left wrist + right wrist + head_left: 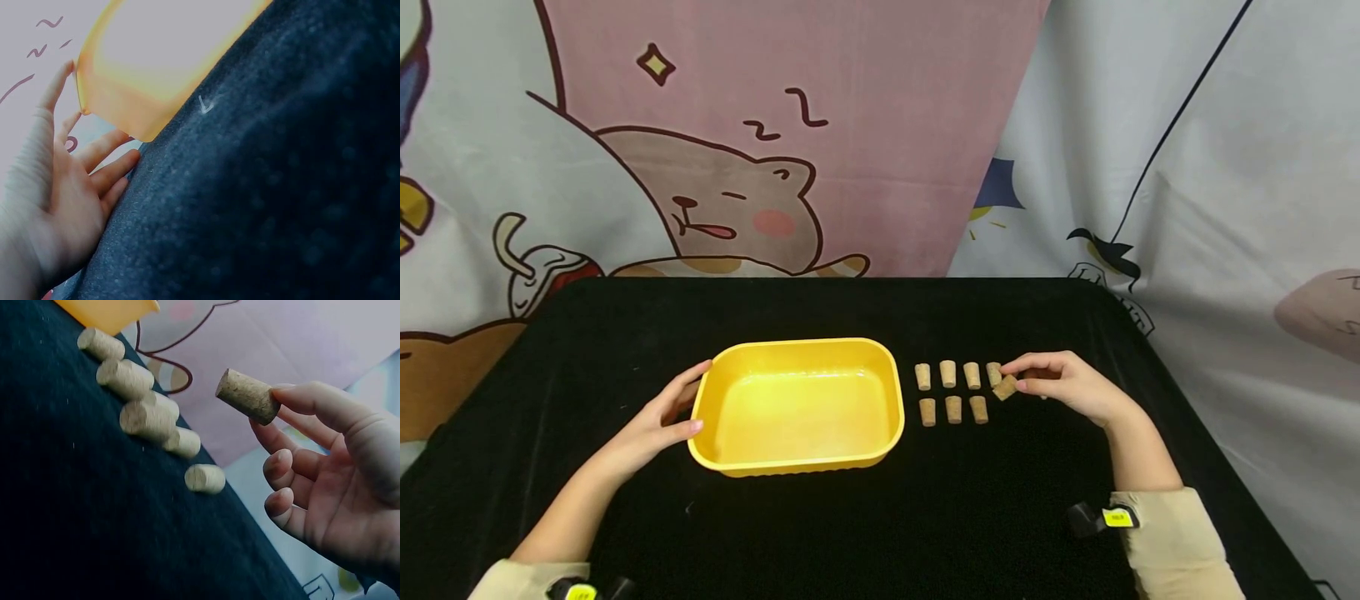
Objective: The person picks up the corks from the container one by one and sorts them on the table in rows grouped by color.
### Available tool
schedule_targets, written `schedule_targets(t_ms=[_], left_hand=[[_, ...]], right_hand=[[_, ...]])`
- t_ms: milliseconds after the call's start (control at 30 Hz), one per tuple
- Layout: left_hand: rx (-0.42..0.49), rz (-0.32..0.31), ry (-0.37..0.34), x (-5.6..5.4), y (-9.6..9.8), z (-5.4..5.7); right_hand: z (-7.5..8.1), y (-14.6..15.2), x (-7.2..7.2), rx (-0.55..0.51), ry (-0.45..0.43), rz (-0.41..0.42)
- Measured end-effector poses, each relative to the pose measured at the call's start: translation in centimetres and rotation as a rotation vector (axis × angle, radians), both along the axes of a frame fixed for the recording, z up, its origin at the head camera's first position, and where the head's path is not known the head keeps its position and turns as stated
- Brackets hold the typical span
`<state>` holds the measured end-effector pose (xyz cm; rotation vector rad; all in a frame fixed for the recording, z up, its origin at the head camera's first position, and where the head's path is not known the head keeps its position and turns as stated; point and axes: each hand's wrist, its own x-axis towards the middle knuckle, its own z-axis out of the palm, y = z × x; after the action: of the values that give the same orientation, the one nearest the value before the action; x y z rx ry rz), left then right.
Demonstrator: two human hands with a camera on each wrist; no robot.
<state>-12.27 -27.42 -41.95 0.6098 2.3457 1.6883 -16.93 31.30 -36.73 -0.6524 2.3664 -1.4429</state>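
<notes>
My right hand (1075, 385) pinches a tapered cork stopper (248, 397) between thumb and fingertip. In the right wrist view the cork is tilted and clear of the dark cloth, with the other fingers loosely bent below. More cork stoppers (953, 409) stand in two rows just left of that hand. One cork (994, 372) is partly covered by the held one. At the left end of a yellow plastic basin (797, 462), my left hand (651, 421) touches the rim with thumb and fingers spread and mostly straight. Nothing lies inside the basin.
Black cloth (880, 533) covers the table under the basin and corks. Behind it hangs a printed curtain (910, 150) with a sleeping bear. A small pale speck (1043, 397) shows under the right hand; what it is cannot be made out.
</notes>
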Motion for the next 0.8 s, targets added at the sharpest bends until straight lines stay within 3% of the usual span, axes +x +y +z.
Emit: schedule_targets(t_ms=[400,800], left_hand=[[0.005,-0.007,0.002,-0.1,0.0,-0.1],[0.004,-0.004,0.002,0.0,0.0,0.0]], right_hand=[[-1.9,0.9,-0.5,0.032,-0.061,0.055],[-3.0,1.2,-0.9,0.062,-0.062,0.135]])
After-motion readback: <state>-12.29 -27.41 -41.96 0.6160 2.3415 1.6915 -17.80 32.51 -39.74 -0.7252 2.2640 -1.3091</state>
